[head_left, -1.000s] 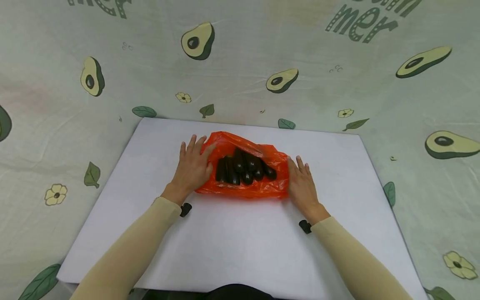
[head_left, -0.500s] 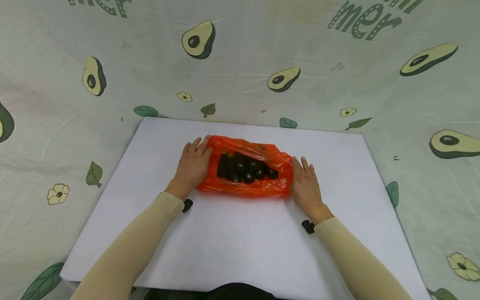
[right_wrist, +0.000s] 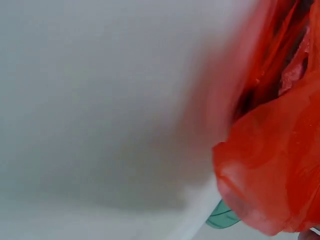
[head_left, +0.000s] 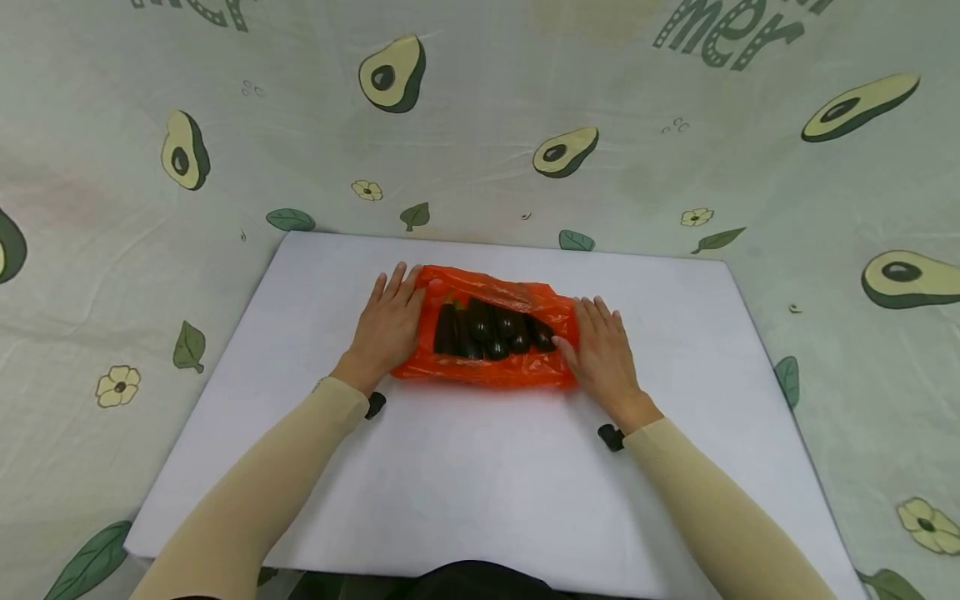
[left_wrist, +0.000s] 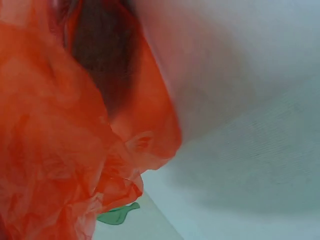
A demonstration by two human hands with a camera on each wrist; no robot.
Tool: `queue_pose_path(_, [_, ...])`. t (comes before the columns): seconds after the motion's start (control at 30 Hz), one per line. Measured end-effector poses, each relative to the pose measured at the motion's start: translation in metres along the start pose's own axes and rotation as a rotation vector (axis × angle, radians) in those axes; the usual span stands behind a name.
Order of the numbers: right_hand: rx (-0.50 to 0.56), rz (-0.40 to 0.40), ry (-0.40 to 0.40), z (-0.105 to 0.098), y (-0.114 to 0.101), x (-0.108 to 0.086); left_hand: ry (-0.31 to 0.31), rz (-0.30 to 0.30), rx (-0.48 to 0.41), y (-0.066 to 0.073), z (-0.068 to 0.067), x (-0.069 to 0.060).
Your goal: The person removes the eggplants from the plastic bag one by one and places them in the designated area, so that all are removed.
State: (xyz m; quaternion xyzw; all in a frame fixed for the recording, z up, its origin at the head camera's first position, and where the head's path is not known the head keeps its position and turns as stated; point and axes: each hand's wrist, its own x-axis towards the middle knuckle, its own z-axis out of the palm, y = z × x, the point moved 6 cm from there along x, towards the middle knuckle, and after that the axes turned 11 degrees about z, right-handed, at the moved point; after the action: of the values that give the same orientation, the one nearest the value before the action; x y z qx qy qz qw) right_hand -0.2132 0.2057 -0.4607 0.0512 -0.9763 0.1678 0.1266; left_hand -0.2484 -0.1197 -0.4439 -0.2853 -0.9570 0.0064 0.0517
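Note:
An orange-red plastic bag point(head_left: 487, 372) lies on the white table, its mouth spread wide. Inside, several glossy, near-black long vegetables that look like eggplants point(head_left: 480, 327) sit side by side. At the bag's left end rests my left hand point(head_left: 386, 325), fingers straight and pointing away from me. My right hand point(head_left: 603, 350) lies along the right end, fingers extended, with its thumb over the bag near the rightmost vegetable. In the left wrist view the crumpled bag point(left_wrist: 55, 135) fills the left side. The right wrist view shows the bag point(right_wrist: 270, 160) at its right edge.
The white tabletop point(head_left: 480, 483) extends around the bag on all sides. Behind and beside it hangs a pale cloth point(head_left: 480, 100) printed with avocados, leaves and flowers. Each wrist carries a small black device point(head_left: 611, 437).
The bag's raised back rim has been lowered and its left side spread flatter. My left hand has settled against that end. The right hand has moved slightly left, its thumb now over the bag.

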Motion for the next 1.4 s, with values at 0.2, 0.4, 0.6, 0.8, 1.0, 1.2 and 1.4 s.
queue_pose_path(0.2, [-0.061,0.009,0.050,-0.006,-0.008,0.031,-0.022,0.022,-0.016,-0.002,-0.006,0.002])
queue_pose_path(0.4, [-0.088,0.071,0.046,-0.007,-0.003,0.052,-0.045,0.050,-0.033,-0.001,-0.008,0.002])
queue_pose_path(0.6, [-0.082,0.113,0.031,-0.013,-0.007,0.054,-0.074,0.032,-0.089,0.002,-0.008,0.001])
queue_pose_path(0.8, [-0.055,0.095,-0.008,-0.016,-0.019,0.049,-0.080,0.014,-0.123,0.004,-0.009,0.003])
queue_pose_path(1.0, [-0.030,-0.051,0.106,-0.023,-0.047,0.041,-0.076,0.009,-0.119,0.005,-0.013,0.006])
queue_pose_path(1.2, [-0.003,-0.167,0.216,-0.024,-0.070,0.034,-0.076,-0.004,-0.126,0.004,-0.013,0.007])
queue_pose_path(1.4, [0.007,-0.191,0.238,-0.019,-0.083,0.032,-0.079,-0.025,-0.129,0.001,-0.012,0.011])
